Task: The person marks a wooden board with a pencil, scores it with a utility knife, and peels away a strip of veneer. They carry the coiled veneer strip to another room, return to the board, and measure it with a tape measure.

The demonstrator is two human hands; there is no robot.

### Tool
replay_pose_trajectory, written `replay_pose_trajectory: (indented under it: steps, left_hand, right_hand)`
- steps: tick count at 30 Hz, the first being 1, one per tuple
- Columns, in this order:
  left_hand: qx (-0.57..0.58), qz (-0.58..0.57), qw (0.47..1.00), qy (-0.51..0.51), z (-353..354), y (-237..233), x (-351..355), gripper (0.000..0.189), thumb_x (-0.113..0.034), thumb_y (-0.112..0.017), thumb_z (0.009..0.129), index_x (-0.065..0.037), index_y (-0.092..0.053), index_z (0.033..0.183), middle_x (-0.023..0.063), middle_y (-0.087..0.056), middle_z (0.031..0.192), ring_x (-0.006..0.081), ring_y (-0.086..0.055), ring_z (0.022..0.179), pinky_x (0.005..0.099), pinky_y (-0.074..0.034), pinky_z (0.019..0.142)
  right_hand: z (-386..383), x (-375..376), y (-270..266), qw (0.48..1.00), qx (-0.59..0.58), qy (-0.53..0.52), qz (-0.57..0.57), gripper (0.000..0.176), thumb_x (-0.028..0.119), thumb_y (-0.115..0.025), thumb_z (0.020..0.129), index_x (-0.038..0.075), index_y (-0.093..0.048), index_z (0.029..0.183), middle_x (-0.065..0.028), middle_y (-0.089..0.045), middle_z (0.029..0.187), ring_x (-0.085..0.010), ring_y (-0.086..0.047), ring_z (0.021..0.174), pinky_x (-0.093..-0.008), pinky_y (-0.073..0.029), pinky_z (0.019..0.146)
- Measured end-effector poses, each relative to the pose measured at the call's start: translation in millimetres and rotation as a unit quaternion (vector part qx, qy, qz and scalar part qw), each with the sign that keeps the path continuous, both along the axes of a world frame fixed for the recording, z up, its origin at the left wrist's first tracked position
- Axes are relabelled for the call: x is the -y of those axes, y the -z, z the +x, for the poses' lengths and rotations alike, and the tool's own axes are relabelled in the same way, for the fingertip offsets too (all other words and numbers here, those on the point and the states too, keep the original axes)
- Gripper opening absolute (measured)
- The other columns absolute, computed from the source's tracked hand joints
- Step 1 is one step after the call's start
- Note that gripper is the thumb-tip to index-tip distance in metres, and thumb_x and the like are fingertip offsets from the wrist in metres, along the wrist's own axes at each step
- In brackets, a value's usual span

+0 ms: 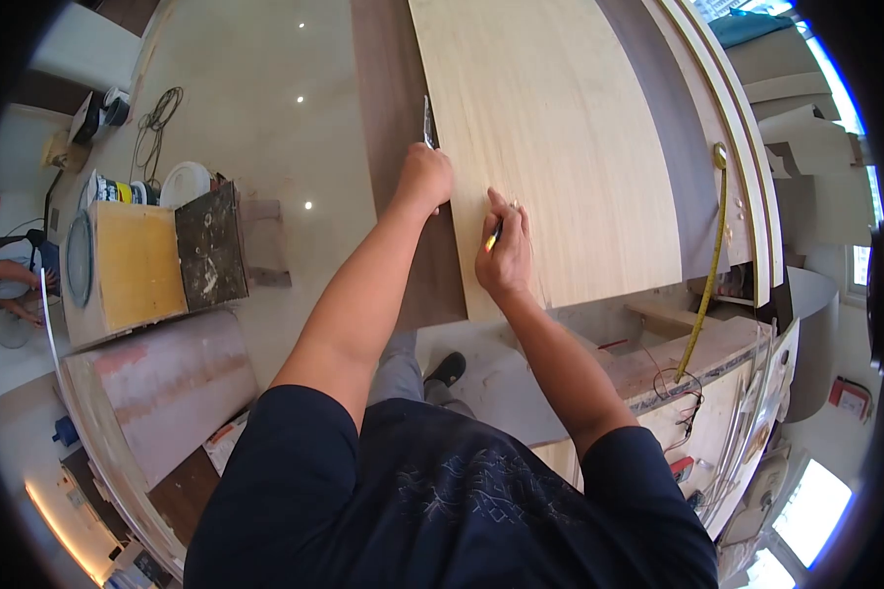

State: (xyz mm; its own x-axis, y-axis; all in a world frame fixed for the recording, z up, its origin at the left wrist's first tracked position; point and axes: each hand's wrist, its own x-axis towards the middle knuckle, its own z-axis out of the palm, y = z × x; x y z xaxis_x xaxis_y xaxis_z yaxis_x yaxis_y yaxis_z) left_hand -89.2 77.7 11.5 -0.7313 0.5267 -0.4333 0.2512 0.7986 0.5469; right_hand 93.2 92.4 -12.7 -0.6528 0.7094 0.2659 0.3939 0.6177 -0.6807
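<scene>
A pale plywood sheet (550, 128) lies over darker brown boards in front of me. At its left edge my left hand (425, 179) is closed around a narrow metal ruler-like tool (427, 123), whose blade sticks out beyond the fist along the edge. The rest of that tool is hidden in the fingers. Over the near left part of the sheet, my right hand (506, 253) is closed on a pencil (494, 239) with a dark body and an orange-yellow end. Its tip is hard to make out.
An extended yellow tape measure (702, 304) hangs across the boards' right side toward a workbench (648, 378) with thin wires. Left stand a yellow-sided box (142, 260), a white bucket (187, 184) and a coiled cable (157, 123). Another person (15, 275) is at far left.
</scene>
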Motion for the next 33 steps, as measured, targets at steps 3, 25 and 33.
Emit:
replay_pose_trajectory:
  steps: [3,25,33]
  left_hand:
    - [0.064,0.023,0.995,-0.076,38,-23,19,0.037,-0.024,-0.039,0.102,0.012,-0.042,0.109,0.0337,-0.065,0.094,0.0384,-0.069,0.062,0.0395,-0.058,0.05]
    - [0.108,0.016,0.994,-0.014,271,-23,198,0.035,-0.022,-0.046,0.099,0.013,-0.044,0.102,0.0371,-0.063,0.081,0.052,-0.064,0.082,0.0552,-0.052,0.076]
    - [0.139,-0.082,0.982,0.102,259,-81,272,0.038,-0.032,-0.045,0.1,0.005,-0.052,0.105,0.0304,-0.065,0.086,0.0518,-0.062,0.083,0.0566,-0.049,0.08]
  right_hand:
    - [0,1,5,0.999,-0.032,0.008,0.01,0.033,0.017,-0.043,0.101,0.008,-0.047,0.133,-0.0127,-0.064,0.121,-0.0304,-0.057,0.118,-0.0453,-0.03,0.114]
    - [0,5,5,0.997,-0.075,0.028,0.011,0.015,0.012,-0.046,0.095,0.008,-0.046,0.11,-0.0092,-0.064,0.125,-0.0269,-0.057,0.119,-0.0444,-0.027,0.113]
    - [5,12,-2,0.998,-0.051,0.044,-0.008,0.016,0.014,-0.044,0.098,0.006,-0.048,0.112,-0.0124,-0.064,0.124,-0.0298,-0.057,0.116,-0.0437,-0.03,0.112]
